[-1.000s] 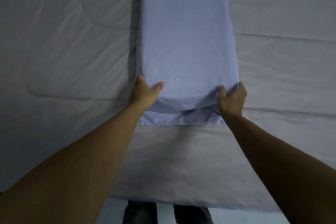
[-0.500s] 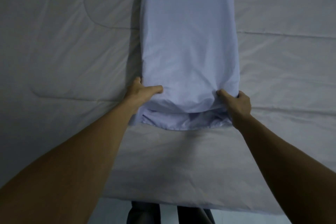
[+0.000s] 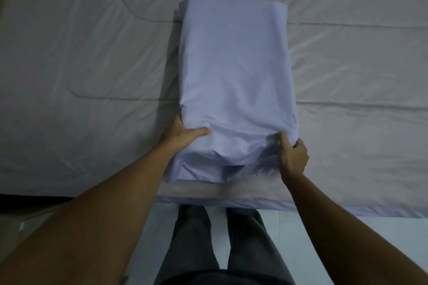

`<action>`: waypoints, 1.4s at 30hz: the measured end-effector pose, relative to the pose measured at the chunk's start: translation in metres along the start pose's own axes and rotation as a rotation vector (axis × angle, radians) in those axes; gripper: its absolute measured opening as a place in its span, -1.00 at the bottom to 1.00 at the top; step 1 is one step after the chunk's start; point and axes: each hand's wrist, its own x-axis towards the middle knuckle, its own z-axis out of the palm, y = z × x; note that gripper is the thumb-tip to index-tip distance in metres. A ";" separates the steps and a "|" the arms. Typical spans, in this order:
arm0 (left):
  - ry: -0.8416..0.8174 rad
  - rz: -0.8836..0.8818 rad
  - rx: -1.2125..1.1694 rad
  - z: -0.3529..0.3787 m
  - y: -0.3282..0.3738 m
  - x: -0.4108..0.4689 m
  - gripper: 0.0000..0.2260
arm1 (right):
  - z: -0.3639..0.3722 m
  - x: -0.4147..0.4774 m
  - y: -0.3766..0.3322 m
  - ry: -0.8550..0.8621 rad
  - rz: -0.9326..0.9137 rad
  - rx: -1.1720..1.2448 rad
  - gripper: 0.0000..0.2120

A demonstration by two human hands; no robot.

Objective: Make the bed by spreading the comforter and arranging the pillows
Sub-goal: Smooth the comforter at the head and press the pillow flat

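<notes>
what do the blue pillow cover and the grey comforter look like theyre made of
Pillow cover: thin woven fabric, likely cotton or a blend, matte; it bunches into soft folds where the hands grip it. Comforter: padded quilted fabric with a faint sheen, possibly polyester; stitched channel lines and shallow wrinkles show.

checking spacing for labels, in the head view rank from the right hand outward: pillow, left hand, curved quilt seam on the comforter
1. pillow: gripped at its near right corner by the right hand.
2. left hand: across, at the near left corner.
3. curved quilt seam: far left, on the comforter.
</notes>
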 end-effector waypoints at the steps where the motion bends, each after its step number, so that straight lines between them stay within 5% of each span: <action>1: -0.010 -0.011 0.018 0.000 -0.009 -0.002 0.23 | -0.001 -0.003 0.009 -0.010 0.000 -0.029 -0.58; 6: 0.025 -0.065 0.355 0.012 -0.041 -0.007 0.05 | -0.002 0.000 0.046 0.008 -0.002 -0.198 -0.59; 9: 0.245 0.256 0.556 0.036 -0.038 -0.015 -0.16 | 0.015 -0.004 0.043 0.072 -0.326 -0.372 -0.45; 13: 0.319 0.662 0.676 0.064 -0.030 -0.002 -0.35 | 0.058 -0.009 0.030 -0.152 -0.815 -0.381 -0.35; 19: 0.271 0.833 0.956 0.055 -0.059 0.046 -0.45 | 0.093 0.027 0.036 -0.298 -1.017 -0.717 -0.41; 22: 0.361 0.643 0.913 0.039 -0.060 0.058 -0.39 | 0.083 0.051 0.044 -0.129 -0.868 -0.904 -0.40; 25: 0.507 0.566 0.829 0.036 -0.018 0.066 -0.37 | 0.096 0.065 0.000 0.093 -0.506 -0.709 -0.37; 27: 0.513 0.672 0.796 0.043 0.021 0.076 -0.37 | 0.113 0.068 -0.040 0.114 -0.634 -0.642 -0.40; 31: 0.416 0.762 0.873 0.057 0.049 0.106 -0.40 | 0.143 0.087 -0.068 -0.174 -1.036 -0.822 -0.43; 34: 0.447 0.701 0.910 0.045 0.031 0.125 -0.40 | 0.128 0.123 -0.052 -0.183 -0.973 -1.003 -0.39; 38: 0.564 0.560 0.736 0.025 0.055 0.145 -0.39 | 0.116 0.149 -0.071 0.000 -0.774 -0.926 -0.40; 42: 0.579 0.742 0.720 0.014 0.115 0.177 -0.40 | 0.158 0.160 -0.129 0.041 -1.004 -0.736 -0.42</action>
